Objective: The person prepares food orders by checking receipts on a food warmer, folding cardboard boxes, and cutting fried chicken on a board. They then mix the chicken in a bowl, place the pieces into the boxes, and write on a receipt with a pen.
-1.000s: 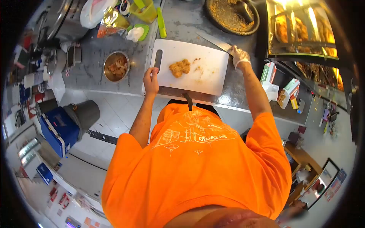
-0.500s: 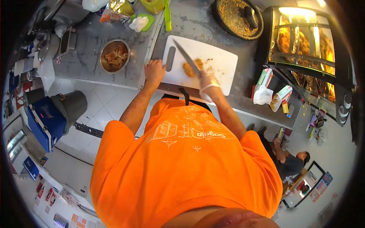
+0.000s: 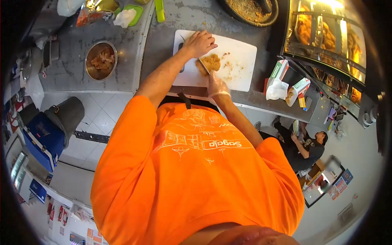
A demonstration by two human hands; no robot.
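A white cutting board (image 3: 241,48) lies on the metal counter, with golden-brown fried breaded food (image 3: 211,62) and loose crumbs on it. My right hand (image 3: 218,85), in a clear plastic glove, grips a knife (image 3: 203,65). The blade points away from me, against the left side of the fried food. My bare left hand (image 3: 199,43) is palm down over the upper left of the board, just beyond the food. Its fingers are loosely bent and apart, with nothing visible in them. The forearm crosses the board's left edge and partly covers the handle slot.
Left stands a steel bowl (image 3: 101,61) of food pieces. A stone mortar (image 3: 249,20) sits at the back, near a lit display case (image 3: 326,41) of fried food. Open cartons (image 3: 277,79) stand right of the board. Another person (image 3: 306,151) is at lower right.
My left hand has moved from the board's lower left corner to its upper part. The knife has been drawn back and lowered to the fried food. The view has shifted slightly.
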